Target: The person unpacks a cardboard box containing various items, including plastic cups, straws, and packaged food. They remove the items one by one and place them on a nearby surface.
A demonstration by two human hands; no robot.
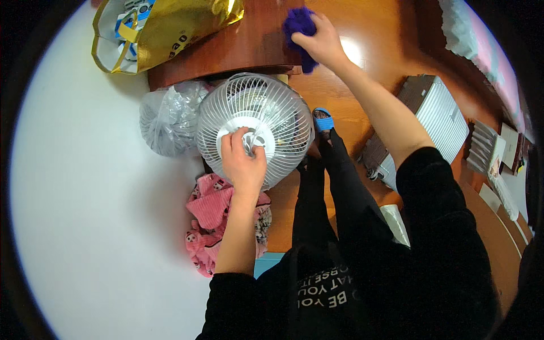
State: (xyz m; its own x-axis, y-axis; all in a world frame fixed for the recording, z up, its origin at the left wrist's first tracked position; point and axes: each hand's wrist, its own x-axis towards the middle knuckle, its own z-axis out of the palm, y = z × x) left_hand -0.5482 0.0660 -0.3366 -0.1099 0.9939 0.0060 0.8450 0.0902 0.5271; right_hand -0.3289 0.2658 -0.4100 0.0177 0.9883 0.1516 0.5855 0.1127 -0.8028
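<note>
A fan's round white wire grille, with thin clear plastic over it, is in front of me. My left hand is on its hub, fingers curled over a gathered bit of the clear plastic. My right hand grips a purple cloth beside the end of a reddish-brown wooden furniture top, with part of the cloth hanging down. Left of the fan, touching it or nearly so, is a grey object wrapped in clear plastic.
A gold bag holding boxes stands on the wooden top. Pink patterned fabric lies below the fan by the white wall. A silver suitcase, a brush head and cardboard are at right.
</note>
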